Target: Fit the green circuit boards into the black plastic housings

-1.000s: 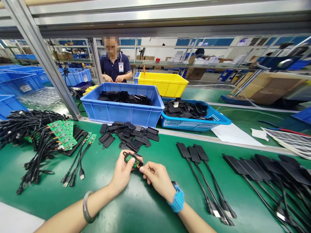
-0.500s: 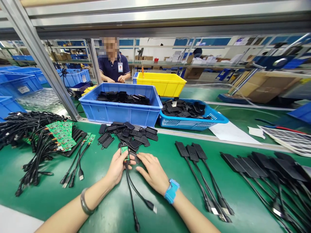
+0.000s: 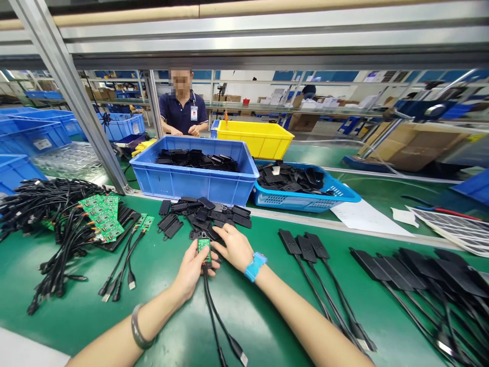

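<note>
My left hand (image 3: 190, 269) is closed around a green circuit board (image 3: 204, 246) seated in a small black plastic shell, the thumb pressing on the board. Two black cables (image 3: 212, 306) run down from it toward me, one ending in a USB plug (image 3: 243, 358). My right hand (image 3: 237, 248) is open just right of the board, its fingertips at the near edge of a pile of black plastic covers (image 3: 206, 216). Whether those fingertips pinch a cover is hard to see.
Cabled boards (image 3: 101, 216) lie heaped at left. Closed black units with cables (image 3: 305, 247) lie at right, with more (image 3: 416, 270) beyond. Behind the pile stand a blue bin (image 3: 194, 183), a blue basket (image 3: 301, 201) and a yellow bin (image 3: 254, 140). A co-worker (image 3: 183, 114) sits opposite.
My right hand has moved forward to the pile of covers, its fingers now bent more. My left hand keeps the board. The whole view has shifted slightly.
</note>
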Action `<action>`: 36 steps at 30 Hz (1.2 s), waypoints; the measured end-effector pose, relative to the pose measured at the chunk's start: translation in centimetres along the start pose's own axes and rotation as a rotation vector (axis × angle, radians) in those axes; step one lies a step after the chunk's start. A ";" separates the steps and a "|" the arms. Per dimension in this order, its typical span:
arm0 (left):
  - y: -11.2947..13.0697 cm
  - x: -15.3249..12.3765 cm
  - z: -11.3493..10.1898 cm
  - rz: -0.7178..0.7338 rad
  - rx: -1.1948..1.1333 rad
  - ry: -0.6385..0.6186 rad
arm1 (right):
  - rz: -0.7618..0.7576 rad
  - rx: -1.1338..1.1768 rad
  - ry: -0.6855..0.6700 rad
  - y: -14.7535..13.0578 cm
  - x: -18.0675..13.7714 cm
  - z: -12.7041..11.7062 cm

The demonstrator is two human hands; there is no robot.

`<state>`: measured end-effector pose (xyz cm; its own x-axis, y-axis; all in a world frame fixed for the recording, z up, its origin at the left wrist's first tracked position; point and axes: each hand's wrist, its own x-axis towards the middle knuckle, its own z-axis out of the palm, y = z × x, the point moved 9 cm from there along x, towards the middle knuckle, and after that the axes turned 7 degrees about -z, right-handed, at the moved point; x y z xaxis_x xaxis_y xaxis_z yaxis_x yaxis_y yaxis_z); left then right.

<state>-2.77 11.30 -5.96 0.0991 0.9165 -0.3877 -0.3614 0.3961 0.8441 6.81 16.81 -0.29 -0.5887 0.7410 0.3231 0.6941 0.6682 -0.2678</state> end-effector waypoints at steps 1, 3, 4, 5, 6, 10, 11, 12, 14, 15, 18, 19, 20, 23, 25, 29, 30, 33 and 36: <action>0.0 0.0 0.1 -0.006 0.004 -0.011 | 0.002 -0.002 0.001 0.0 0.3 0.2; -0.2 -0.1 0.4 -0.024 0.014 -0.048 | 0.007 0.006 0.021 0.3 0.3 0.1; -0.3 -0.1 0.7 -0.033 0.016 -0.074 | 0.013 0.009 0.038 0.5 0.1 -0.1; -0.4 -0.1 0.9 -0.040 0.014 -0.101 | 0.019 0.006 0.057 0.7 -0.1 -0.5; -0.4 -0.2 1.1 -0.044 0.009 -0.124 | 0.033 0.015 0.088 1.1 -0.5 -1.0; -0.3 -0.3 1.8 -0.010 -0.005 -0.184 | 0.214 0.373 0.288 3.4 -2.8 -4.2; -0.4 -0.3 1.9 -0.005 -0.008 -0.194 | 0.268 0.519 0.332 3.8 -3.5 -4.7; -0.5 -0.3 2.0 -0.008 -0.013 -0.205 | 0.310 0.648 0.367 4.1 -4.3 -5.0; -1.1 -0.3 2.3 -0.038 -0.020 -0.229 | 0.354 0.810 0.405 4.0 -5.6 -5.6; -1.4 -0.3 2.4 -0.056 -0.021 -0.245 | 0.364 0.861 0.416 3.8 -6.2 -5.7; -2.1 -0.5 3.0 -0.094 -0.012 -0.312 | 0.368 0.982 0.443 3.4 -7.5 -5.4; -2.2 -0.6 3.2 -0.104 -0.006 -0.338 | 0.363 1.016 0.449 3.3 -7.8 -5.2; -2.3 -0.7 3.5 -0.115 0.003 -0.362 | 0.359 1.041 0.449 3.3 -8.1 -5.0; -2.5 -0.9 4.0 -0.136 0.054 -0.400 | 0.372 1.043 0.395 3.2 -8.4 -4.5; -2.5 -1.0 4.1 -0.131 0.084 -0.405 | 0.376 1.006 0.349 3.0 -8.4 -4.3; -2.8 -1.4 4.4 -0.159 0.096 -0.452 | 0.355 0.995 0.302 2.2 -8.3 -3.9; -3.0 -1.5 4.5 -0.168 0.102 -0.469 | 0.362 1.012 0.293 2.1 -8.3 -3.5; -3.4 -1.7 4.6 -0.180 0.128 -0.498 | 0.404 1.033 0.283 2.2 -8.5 -2.1; -3.8 -1.6 4.6 -0.180 0.151 -0.499 | 0.433 0.999 0.331 2.6 -8.8 -1.6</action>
<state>2.74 8.55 -6.82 0.5879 0.7344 -0.3392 -0.1649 0.5193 0.8386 14.45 11.95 -2.39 -0.1380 0.9676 0.2113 0.0840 0.2241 -0.9710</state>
